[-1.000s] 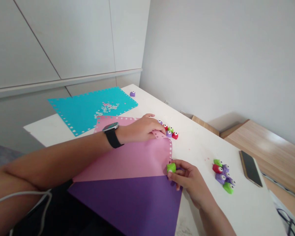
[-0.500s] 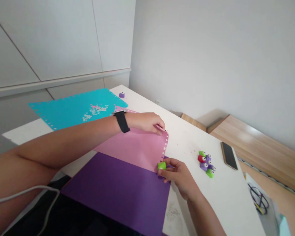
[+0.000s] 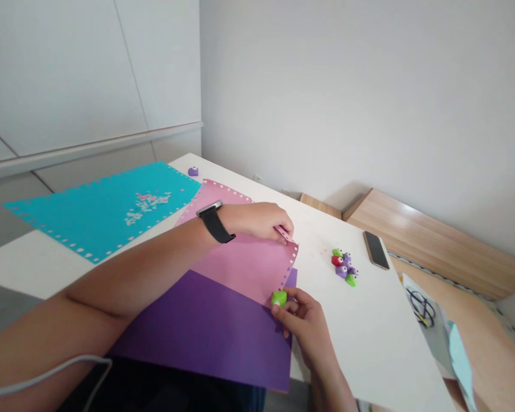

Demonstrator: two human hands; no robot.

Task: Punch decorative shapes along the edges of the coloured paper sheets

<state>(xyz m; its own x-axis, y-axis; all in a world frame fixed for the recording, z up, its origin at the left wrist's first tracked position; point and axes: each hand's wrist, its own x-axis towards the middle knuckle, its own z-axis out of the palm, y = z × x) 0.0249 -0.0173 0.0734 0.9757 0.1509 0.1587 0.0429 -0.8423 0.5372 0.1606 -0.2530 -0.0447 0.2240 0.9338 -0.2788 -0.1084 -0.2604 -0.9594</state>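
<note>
On the left arm (image 3: 141, 278) sat a watch (image 3: 215, 222) with silvery case (image 3: 209, 208) and black strap (image 3: 217, 227); a white cable (image 3: 47, 375) crossed that arm and dark clothing (image 3: 167, 389)

Soft, even indoor light, pale grey wall (image 3: 369, 86) mildly shaded, whitish glare on the wooden cabinet (image 3: 438, 232), faint shadow on the wall beside it, dark clothing (image 3: 167, 389) losing detail, pink sheet (image 3: 244, 257) slightly soft, forearm (image 3: 146, 274) stretched by wide-angle distortion toward the lower left.

Tabletop (image 3: 352, 326) gap beside right fingers (image 3: 292, 321), punches (image 3: 341, 272), phone (image 3: 376, 249) beyond
</note>
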